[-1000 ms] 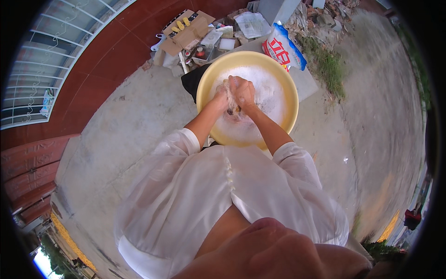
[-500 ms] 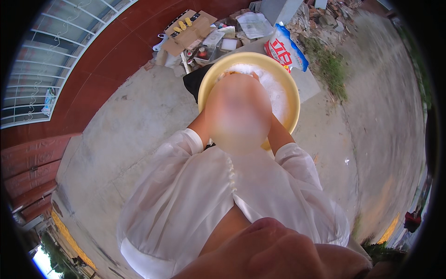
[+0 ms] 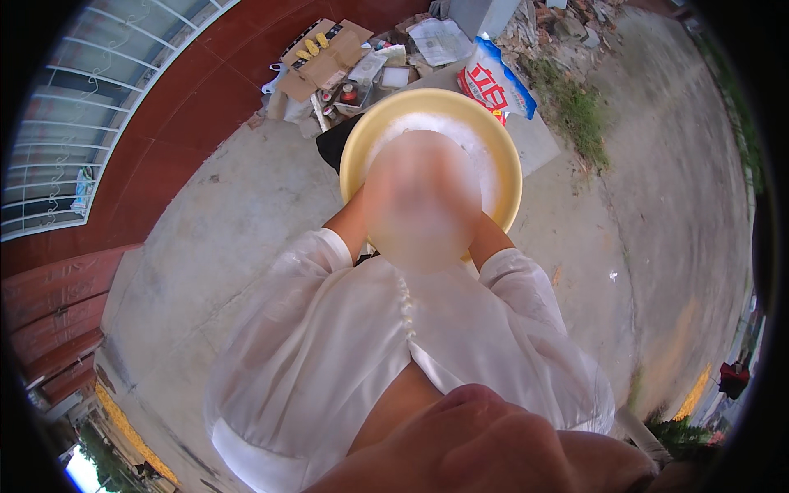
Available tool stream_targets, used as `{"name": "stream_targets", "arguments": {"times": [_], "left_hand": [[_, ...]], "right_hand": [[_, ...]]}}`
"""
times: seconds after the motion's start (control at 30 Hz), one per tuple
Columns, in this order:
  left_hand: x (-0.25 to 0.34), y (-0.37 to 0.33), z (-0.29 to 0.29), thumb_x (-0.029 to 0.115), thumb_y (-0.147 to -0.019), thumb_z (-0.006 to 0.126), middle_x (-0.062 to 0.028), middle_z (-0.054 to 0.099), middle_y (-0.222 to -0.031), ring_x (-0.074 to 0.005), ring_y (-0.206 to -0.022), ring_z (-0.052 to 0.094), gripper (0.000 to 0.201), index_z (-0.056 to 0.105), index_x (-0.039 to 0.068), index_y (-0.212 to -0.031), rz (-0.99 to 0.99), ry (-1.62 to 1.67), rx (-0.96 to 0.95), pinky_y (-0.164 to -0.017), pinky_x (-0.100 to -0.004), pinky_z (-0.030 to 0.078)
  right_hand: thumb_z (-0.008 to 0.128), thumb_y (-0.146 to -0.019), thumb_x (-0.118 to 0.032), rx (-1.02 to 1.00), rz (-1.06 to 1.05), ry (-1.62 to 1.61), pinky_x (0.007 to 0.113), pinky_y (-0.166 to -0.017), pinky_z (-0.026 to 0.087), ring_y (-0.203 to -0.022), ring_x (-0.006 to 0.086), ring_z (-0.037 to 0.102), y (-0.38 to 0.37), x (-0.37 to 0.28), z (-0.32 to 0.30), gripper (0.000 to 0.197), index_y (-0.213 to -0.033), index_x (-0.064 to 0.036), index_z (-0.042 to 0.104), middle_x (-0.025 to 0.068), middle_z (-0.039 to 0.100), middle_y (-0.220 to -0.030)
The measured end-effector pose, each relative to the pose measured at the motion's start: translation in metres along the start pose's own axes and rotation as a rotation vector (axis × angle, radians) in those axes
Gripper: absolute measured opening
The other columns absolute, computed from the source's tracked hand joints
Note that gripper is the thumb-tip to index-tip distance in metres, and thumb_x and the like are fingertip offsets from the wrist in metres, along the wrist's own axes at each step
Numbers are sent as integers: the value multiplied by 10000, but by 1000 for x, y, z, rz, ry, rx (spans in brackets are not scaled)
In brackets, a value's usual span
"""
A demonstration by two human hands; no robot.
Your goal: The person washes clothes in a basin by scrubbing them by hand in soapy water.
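Observation:
Both my forearms reach into a yellow plastic basin [image 3: 514, 177] of white, sudsy water [image 3: 481, 156]. A round blurred patch covers the middle of the basin and most of both hands. My left hand [image 3: 385, 182] comes in from the left side and my right hand [image 3: 454, 182] from the right, close together over the suds. Their fingers are smeared out, so I cannot make out whether they hold anything. White sheer sleeves end at my forearms, above the wrists.
A blue, white and red plastic bag [image 3: 497, 80] stands just behind the basin. Beyond lie an opened cardboard box [image 3: 329, 62] with yellow corn cobs [image 3: 311, 47], assorted clutter and rubble [image 3: 567, 29]. A barred window [image 3: 74, 140] is at left. Concrete [image 3: 222, 214] surrounds the basin.
The basin and its surroundings sit slightly further left and higher in the picture. Fingertips that showed at the basin's far side are now lost in the blur.

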State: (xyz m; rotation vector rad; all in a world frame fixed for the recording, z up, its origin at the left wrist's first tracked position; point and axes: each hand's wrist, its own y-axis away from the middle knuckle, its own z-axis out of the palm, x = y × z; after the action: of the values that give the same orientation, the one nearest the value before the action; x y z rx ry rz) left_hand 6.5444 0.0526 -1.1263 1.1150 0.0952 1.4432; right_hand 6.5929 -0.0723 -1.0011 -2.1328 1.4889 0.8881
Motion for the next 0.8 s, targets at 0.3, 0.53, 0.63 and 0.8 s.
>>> {"name": "stream_targets", "arguments": {"times": [0.3,0.53,0.63,0.8], "left_hand": [[28,14,-17,306,-1013,421,-99,659,-1079,-228,-922,667,335,592,53,-1150,40,100,96,-752,-394,559],[46,63,33,413,-966,506,-94,648,-1134,-229,-950,662,451,542,64,-1249,71,-61,84,-837,-391,543],[31,51,36,392,-969,501,-98,649,-1121,-232,-939,660,427,553,59,-1231,83,-51,65,-829,-394,544],[35,51,17,356,-973,493,-106,651,-1099,-235,-919,658,388,570,52,-1200,7,10,-46,-814,-398,544]], "right_hand": [[615,-860,-321,-216,-11,-349,436,-758,500,-840,413,653,-22,-17,9,371,-967,30,671,308,641,-885],[574,-906,-414,28,166,-527,373,-764,506,-893,275,646,-44,52,2,518,-1103,64,599,211,662,-1026],[574,-907,-381,-41,-3,-545,410,-739,508,-829,375,658,-1,4,9,467,-1052,62,600,267,662,-932],[578,-908,-307,-11,-220,-218,507,-677,493,-726,473,618,51,-44,-4,337,-993,18,609,291,629,-761]]}}
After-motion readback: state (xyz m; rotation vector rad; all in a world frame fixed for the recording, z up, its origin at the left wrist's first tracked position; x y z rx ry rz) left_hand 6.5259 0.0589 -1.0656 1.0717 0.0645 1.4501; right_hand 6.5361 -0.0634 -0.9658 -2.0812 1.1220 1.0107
